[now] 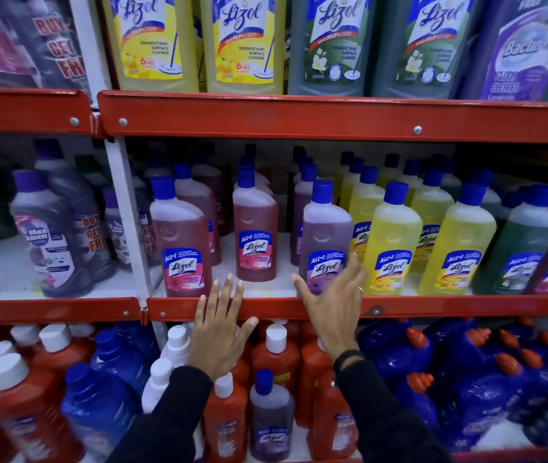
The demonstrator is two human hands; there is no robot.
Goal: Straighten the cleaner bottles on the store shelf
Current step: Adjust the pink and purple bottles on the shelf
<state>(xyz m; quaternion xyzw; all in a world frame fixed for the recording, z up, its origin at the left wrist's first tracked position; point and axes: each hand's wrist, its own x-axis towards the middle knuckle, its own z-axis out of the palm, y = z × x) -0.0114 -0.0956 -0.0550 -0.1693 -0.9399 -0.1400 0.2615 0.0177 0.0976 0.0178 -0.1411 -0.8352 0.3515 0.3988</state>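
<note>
Red steel edging (265, 309) fronts the middle shelf, and both hands are raised to it from below, each arm clad in a black sleeve (179, 406). The left hand (220, 332) is held palm-forward with its fingers (229, 289) spread and straight, nothing being gripped; the fingertips are seen against the shelf lip, in front of the gap between a pink Lizol bottle (182, 242) at the front edge and a second pink bottle (255, 235) that is set further back. The right hand (332, 302) is tilted with the thumb pointed left and the fingers extended upward and loosely splayed, laid over the lower label of a purple Lizol bottle (326, 235); whether the label is actually touched cannot be told, and no grasp is closed round the bottle. A ring is worn on one finger, and a dark band is seen at the right wrist. Yellow bottles (392, 242) are ranged upright just beside the purple one to the right. Larger Lizol bottles (245, 45) are stocked on the shelf above, and orange bottles (276, 359) with white caps below.
</note>
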